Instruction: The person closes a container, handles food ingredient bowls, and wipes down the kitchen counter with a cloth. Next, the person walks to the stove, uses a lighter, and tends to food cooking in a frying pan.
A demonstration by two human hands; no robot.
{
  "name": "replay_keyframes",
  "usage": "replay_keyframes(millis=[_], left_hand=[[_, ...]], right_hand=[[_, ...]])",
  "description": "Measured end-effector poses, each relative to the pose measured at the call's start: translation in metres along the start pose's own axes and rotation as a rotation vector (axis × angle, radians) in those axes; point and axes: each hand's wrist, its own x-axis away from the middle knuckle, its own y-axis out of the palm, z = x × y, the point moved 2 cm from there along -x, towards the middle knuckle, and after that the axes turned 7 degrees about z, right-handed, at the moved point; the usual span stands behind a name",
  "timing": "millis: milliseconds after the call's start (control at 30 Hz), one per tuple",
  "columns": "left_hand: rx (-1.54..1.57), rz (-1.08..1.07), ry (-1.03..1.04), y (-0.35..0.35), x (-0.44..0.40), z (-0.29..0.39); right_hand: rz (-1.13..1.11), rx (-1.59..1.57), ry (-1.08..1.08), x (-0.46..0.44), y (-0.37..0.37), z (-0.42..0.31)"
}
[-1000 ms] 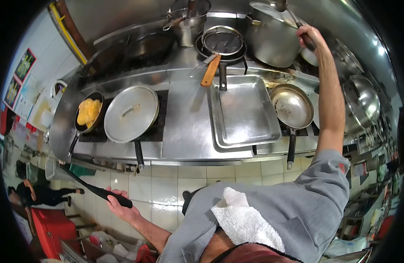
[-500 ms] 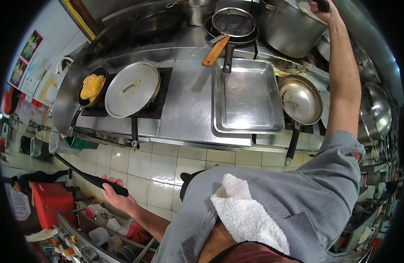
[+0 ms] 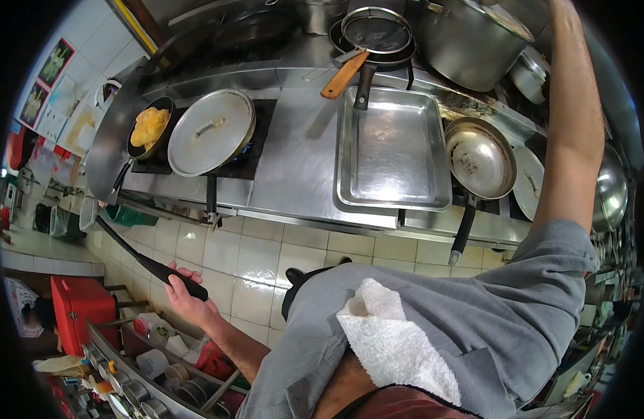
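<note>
My left hand [image 3: 189, 293] is closed round the black handle of a long utensil [image 3: 144, 262], held over the floor in front of the stove. Its thin dark far end points up and left; I cannot make out its kind. My right forearm [image 3: 572, 119] reaches up past the right end of the stove, and the hand is cut off by the top edge. Near it stands a large steel stockpot [image 3: 468, 49], open, with pale contents showing at its rim. A yellow omelette [image 3: 151, 128] lies in a small black frying pan [image 3: 169, 115] at the left.
A flat metal lid [image 3: 213, 143] covers a pan over a blue flame. A rectangular steel tray [image 3: 395, 153], a bare frying pan [image 3: 481, 159] and a round lid [image 3: 529, 185] line the counter. Behind the tray rests a wooden-handled strainer [image 3: 376, 31]. Pan handles overhang the front edge.
My right hand, which gripped a dark object by the stockpot, has gone out of view at the top as the arm shifted right. The left hand still grips the utensil.
</note>
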Motion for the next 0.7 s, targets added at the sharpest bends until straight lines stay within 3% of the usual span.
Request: replay_keyframes(millis=[233, 433, 500, 567, 633, 700], left_hand=[[0.015, -0.013, -0.022, -0.005, -0.001, 0.000], [0.065, -0.041, -0.028, -0.030, -0.010, 0.000], [0.126, -0.037, -0.078, -0.045, -0.016, -0.002], [0.125, -0.053, -0.062, -0.059, -0.021, 0.003], [0.138, -0.064, -0.058, -0.075, -0.027, 0.010], [0.145, -0.088, -0.052, -0.098, -0.037, 0.015]], right_hand=[[-0.233, -0.097, 0.216, -0.005, 0.005, -0.035], [-0.163, -0.094, 0.017, 0.069, 0.040, -0.047], [-0.230, -0.044, 0.026, 0.092, 0.049, -0.055], [-0.119, -0.449, 0.459, 0.143, 0.071, -0.039], [-0.045, -0.215, 0.172, 0.193, 0.084, -0.025], [-0.065, -0.308, 0.353, 0.220, 0.088, -0.024]])
